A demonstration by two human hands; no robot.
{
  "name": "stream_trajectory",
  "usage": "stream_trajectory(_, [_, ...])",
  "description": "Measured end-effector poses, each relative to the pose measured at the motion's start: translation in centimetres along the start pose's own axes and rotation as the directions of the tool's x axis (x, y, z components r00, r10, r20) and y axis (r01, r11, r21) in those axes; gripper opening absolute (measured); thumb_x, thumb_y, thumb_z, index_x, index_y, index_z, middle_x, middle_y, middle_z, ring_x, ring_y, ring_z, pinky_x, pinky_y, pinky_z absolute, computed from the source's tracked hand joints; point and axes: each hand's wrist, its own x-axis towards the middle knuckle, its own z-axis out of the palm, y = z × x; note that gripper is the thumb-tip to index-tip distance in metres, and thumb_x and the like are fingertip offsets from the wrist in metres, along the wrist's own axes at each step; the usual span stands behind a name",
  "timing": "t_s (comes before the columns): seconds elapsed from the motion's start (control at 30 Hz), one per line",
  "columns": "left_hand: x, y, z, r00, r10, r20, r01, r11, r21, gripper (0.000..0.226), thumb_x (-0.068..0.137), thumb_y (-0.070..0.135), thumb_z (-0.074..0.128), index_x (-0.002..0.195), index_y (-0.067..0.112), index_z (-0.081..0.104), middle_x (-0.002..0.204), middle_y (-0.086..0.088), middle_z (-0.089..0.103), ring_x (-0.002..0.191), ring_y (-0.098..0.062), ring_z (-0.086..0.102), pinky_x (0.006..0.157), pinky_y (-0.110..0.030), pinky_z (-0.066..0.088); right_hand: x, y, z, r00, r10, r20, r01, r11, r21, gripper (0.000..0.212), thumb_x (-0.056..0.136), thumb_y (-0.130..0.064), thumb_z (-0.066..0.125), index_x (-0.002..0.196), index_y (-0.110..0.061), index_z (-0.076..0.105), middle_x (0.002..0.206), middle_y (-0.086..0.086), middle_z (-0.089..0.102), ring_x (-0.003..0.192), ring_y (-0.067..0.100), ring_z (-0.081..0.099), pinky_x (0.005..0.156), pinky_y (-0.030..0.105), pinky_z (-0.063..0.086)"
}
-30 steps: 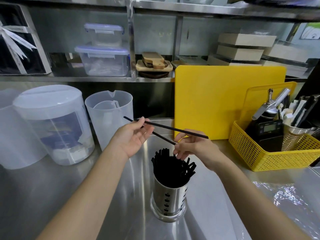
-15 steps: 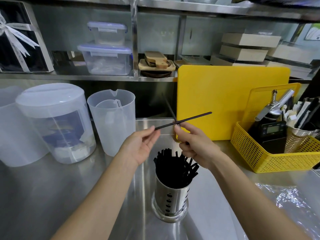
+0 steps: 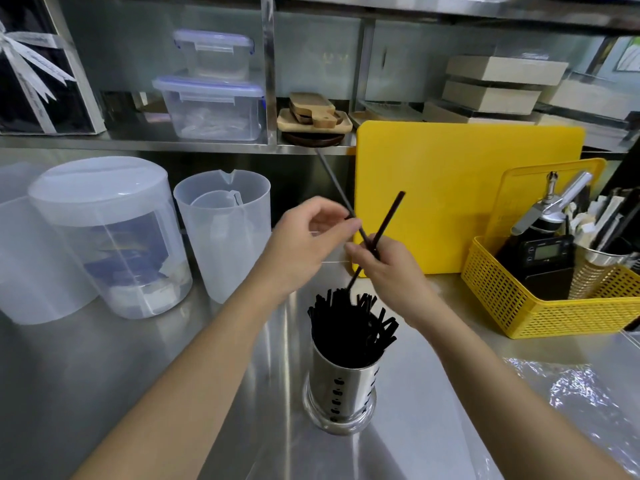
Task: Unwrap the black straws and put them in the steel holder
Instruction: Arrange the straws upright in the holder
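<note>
Tilted steeper now, both hands' fingers pinch crossed straws above holder.

Holder shiny steel; basket yellow plastic mesh

straws: black, bunched upright in holder, tops splayed
loose straw: black, tilted, low end over the bunch
holder: steel cylinder, perforated, upright on counter

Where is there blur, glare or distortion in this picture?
Head view: the straw in the left hand is smeared by motion; glare streaks the steel counter and the plastic film; the wide lens bends the shelf edges.
</note>
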Motion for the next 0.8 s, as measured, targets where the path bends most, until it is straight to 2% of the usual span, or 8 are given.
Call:
stream_trajectory(0.1, [0.3, 1.4, 1.2, 0.997, 0.060, 0.056, -0.066, 0.991, 0.120, 0.033, 0.078, 0.033, 0.068, 0.109, 0.023, 0.061, 0.109, -0.002, 0.051, 0.108, -0.015, 0.052, 0.095, -0.029, 0.045, -0.3, -0.7, 0.9, 0.993, -0.118, 0.010, 0.119, 0.989, -0.091, 0.016, 0.093, -0.016, 0.045, 0.079, -0.016, 0.052, 0.071, 0.001, 0.055, 0.068, 0.016, 0.048, 0.057, 0.029, 0.038])
stream_trajectory(0.23, [0.1, 1.9, 2.0, 0.987, 0.070, 0.146, -0.086, 0.990, 0.107, 0.025, 0.078, 0.030, 0.069, 0.103, 0.026, 0.066, 0.127, -0.003, 0.041, 0.132, -0.014, 0.034, 0.106, -0.039, 0.038, -0.6, -1.3, 0.6, 0.981, -0.187, -0.045, 0.176, 0.968, -0.176, 0.023, 0.092, -0.006, 0.043, 0.106, 0.002, 0.059, 0.097, 0.010, 0.063, 0.091, 0.027, 0.058, 0.071, 0.021, 0.043])
stream_trajectory(0.3, [0.1, 2.0, 1.9, 0.993, 0.088, 0.080, -0.093, 0.994, 0.062, 0.016, 0.085, 0.022, 0.061, 0.097, 0.015, 0.068, 0.117, -0.007, 0.055, 0.121, -0.015, 0.049, 0.100, -0.036, 0.042, -0.6, -1.1, 0.4, 0.984, -0.178, -0.012, 0.174, 0.973, -0.151, 0.017, 0.092, -0.018, 0.046, 0.101, -0.009, 0.057, 0.088, 0.007, 0.066, 0.083, 0.018, 0.062, 0.066, 0.026, 0.047])
stream_trajectory(0.33, [0.1, 1.9, 1.9, 0.996, 0.086, 0.031, -0.086, 0.996, 0.028, 0.017, 0.088, 0.019, 0.057, 0.096, 0.009, 0.067, 0.107, -0.010, 0.061, 0.107, -0.017, 0.058, 0.094, -0.037, 0.047, -0.8, -1.3, 0.2, 0.988, -0.156, 0.005, 0.155, 0.981, -0.112, 0.010, 0.091, -0.024, 0.050, 0.092, -0.015, 0.055, 0.076, -0.004, 0.064, 0.069, 0.002, 0.057, 0.058, 0.019, 0.042])
stream_trajectory(0.4, [-0.2, 2.0, 1.6, 0.997, 0.069, -0.042, -0.071, 0.997, -0.039, 0.018, 0.090, 0.017, 0.054, 0.095, 0.004, 0.065, 0.095, -0.015, 0.067, 0.091, -0.023, 0.065, 0.088, -0.043, 0.052, -1.0, -1.4, -0.2, 0.992, -0.126, 0.008, 0.126, 0.991, -0.038, 0.016, 0.088, -0.032, 0.055, 0.076, -0.022, 0.049, 0.054, -0.013, 0.052, 0.050, -0.001, 0.045, 0.049, 0.015, 0.031])
stream_trajectory(0.57, [-0.6, 2.5, 1.2, 0.986, 0.098, -0.133, -0.119, 0.980, -0.160, 0.017, 0.090, 0.014, 0.053, 0.101, 0.008, 0.065, 0.094, -0.007, 0.068, 0.094, -0.019, 0.067, 0.082, -0.033, 0.057, -1.9, -0.7, -1.5, 0.991, -0.125, 0.056, 0.120, 0.990, 0.074, 0.036, 0.096, -0.032, 0.037, 0.087, -0.006, 0.060, 0.054, -0.013, 0.044, 0.050, 0.000, 0.040, 0.053, 0.015, 0.030])
stream_trajectory(0.67, [-0.5, 3.0, 0.8, 0.990, 0.100, -0.095, -0.115, 0.979, -0.167, 0.015, 0.090, 0.014, 0.054, 0.098, 0.009, 0.066, 0.088, -0.003, 0.068, 0.089, -0.015, 0.068, 0.081, -0.036, 0.057, -2.3, -0.1, -2.0, 0.980, -0.122, 0.160, 0.123, 0.992, 0.000, 0.035, 0.094, -0.031, 0.044, 0.089, -0.002, 0.062, 0.070, 0.004, 0.053, 0.061, 0.007, 0.046, 0.060, 0.021, 0.034])
stream_trajectory(0.8, [-0.7, 3.0, 1.3, 0.989, 0.146, 0.000, -0.146, 0.987, -0.066, 0.021, 0.086, 0.021, 0.056, 0.098, 0.009, 0.068, 0.091, -0.011, 0.070, 0.090, -0.023, 0.068, 0.085, -0.048, 0.055, -2.0, -0.9, -2.7, 0.974, -0.228, 0.010, 0.228, 0.974, 0.019, 0.019, 0.086, -0.020, 0.061, 0.078, -0.003, 0.061, 0.073, 0.005, 0.052, 0.063, 0.008, 0.040, 0.060, 0.017, 0.032])
